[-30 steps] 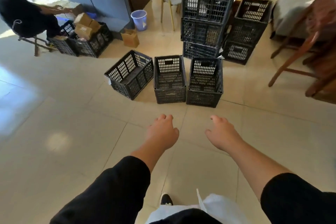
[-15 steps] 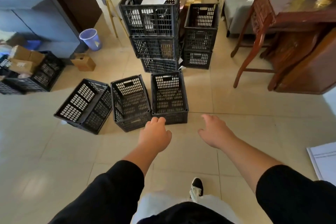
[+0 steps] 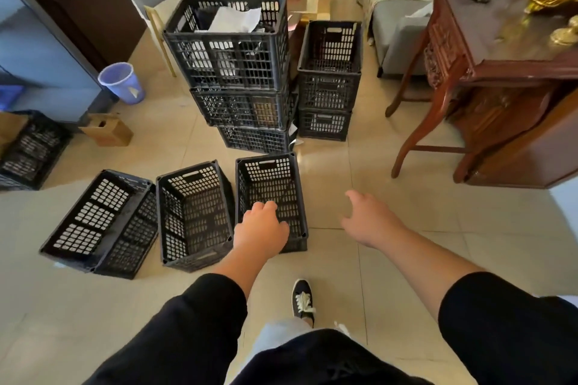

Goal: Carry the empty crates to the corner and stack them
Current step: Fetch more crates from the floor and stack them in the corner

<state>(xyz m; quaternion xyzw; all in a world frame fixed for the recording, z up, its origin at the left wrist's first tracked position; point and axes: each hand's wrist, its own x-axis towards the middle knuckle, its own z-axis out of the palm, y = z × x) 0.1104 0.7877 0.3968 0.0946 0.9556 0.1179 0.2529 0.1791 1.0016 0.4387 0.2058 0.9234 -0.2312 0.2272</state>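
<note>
Three empty black crates stand side by side on the tiled floor: a left crate (image 3: 100,222) tipped on its side, a middle crate (image 3: 192,212) leaning left, and a right crate (image 3: 270,184) upright. My left hand (image 3: 261,230) hovers over the near left corner of the right crate, fingers loosely curled and holding nothing. My right hand (image 3: 369,217) is open in the air to the right of that crate, apart from it. Behind them rise a tall stack of crates (image 3: 237,72) with papers in the top one and a lower stack (image 3: 328,81).
A carved wooden table (image 3: 488,50) stands at the right, a grey armchair (image 3: 403,25) behind it. A purple bin (image 3: 122,81) and a cardboard box (image 3: 108,131) sit at the left, near another crate (image 3: 29,147). My shoe (image 3: 301,297) is on the tiles.
I have stepped closer to the three crates. My left hand has come over the right crate's near corner, and my right hand has spread out to its right.
</note>
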